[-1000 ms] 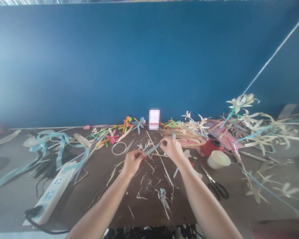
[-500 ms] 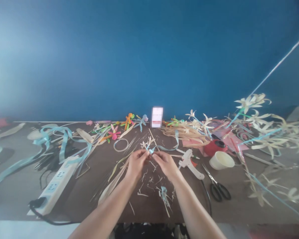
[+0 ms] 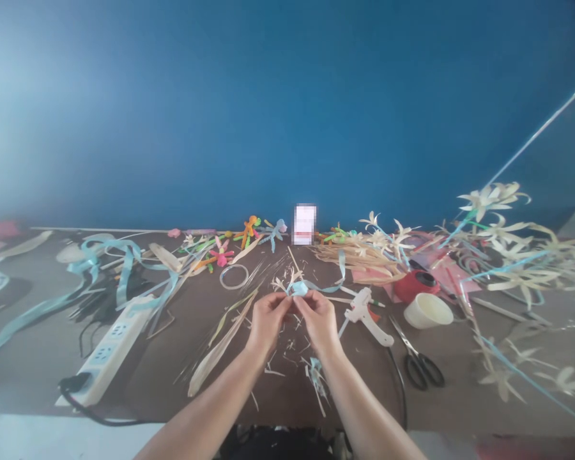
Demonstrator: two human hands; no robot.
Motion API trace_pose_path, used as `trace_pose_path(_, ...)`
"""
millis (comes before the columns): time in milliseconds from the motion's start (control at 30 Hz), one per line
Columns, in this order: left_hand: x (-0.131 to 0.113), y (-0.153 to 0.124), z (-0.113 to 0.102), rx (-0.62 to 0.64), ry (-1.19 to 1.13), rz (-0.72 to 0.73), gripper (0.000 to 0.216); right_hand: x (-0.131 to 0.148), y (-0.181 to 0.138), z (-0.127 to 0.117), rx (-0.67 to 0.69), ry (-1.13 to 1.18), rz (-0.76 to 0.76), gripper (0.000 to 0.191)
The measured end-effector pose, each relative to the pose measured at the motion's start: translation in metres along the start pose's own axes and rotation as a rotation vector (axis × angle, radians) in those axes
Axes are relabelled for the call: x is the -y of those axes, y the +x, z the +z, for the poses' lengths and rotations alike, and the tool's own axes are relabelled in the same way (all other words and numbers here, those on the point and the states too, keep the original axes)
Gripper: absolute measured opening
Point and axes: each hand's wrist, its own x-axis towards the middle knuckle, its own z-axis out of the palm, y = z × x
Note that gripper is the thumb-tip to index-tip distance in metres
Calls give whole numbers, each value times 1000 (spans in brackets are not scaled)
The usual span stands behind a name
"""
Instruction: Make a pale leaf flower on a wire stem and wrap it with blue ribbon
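Over the middle of the dark table, my left hand (image 3: 269, 317) is closed in a pinch on a small pale-petalled flower (image 3: 285, 280), whose petals stick out above the fingertips. Right beside it, my right hand (image 3: 319, 319) pinches a light blue ribbon (image 3: 299, 289) against the base of the flower. The fingertips of both hands nearly touch. From there the ribbon's loose tail runs to the right and curls upward on the table. The flower's stem is hidden behind my fingers.
A white glue gun (image 3: 365, 317), black-handled scissors (image 3: 420, 365) and a cream cup (image 3: 428, 311) lie to the right. At left is a white power strip (image 3: 109, 350) with its cord. Dried husk strips (image 3: 364, 259), finished flowers (image 3: 517, 255) and a tape ring (image 3: 234, 276) surround the work spot.
Both hands have shifted slightly, the right one closer to the left. More of the blue ribbon now shows, as a wider folded patch above the fingertips.
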Motion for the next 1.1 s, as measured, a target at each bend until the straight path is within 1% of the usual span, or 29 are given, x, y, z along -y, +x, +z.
trace_pose_path(133, 2, 1, 2, -10, -95, -65, 21, 3, -4, -4, -69, -318, -197, 13)
trace_pose_path(200, 2, 1, 3, -14, -109, -64, 21, 2, -6, -4, -96, -392, -257, 11)
trace_pose_path(267, 3, 1, 4, -12, -115, -58, 22, 0, -7, -4, -121, -414, -286, 11)
trace_pose_path(433, 2, 3, 4, -16, -102, -61, 25, -4, -9, 1, -146, -320, -257, 11)
trace_pose_path(700, -5, 7, 1, -10, -63, -78, 21, -2, -5, 4, -118, -182, -207, 11)
trace_pose_path(767, -4, 8, -1, 2, -71, -99, 20, -3, -4, 4, -114, -142, -194, 11)
trace_pose_path(867, 0, 10, -3, 25, -147, -166, 20, -4, -5, 4, -89, -85, -168, 11)
trace_pose_path(967, 5, 10, -4, 31, -220, -205, 19, -3, -7, 4, -47, -108, -143, 10)
trace_pose_path(1033, 7, 9, -4, 31, -239, -210, 19, -1, -8, 3, -29, -173, -142, 8)
trace_pose_path(1100, 8, 8, -3, 26, -250, -214, 19, 1, -8, 2, -39, -247, -159, 7)
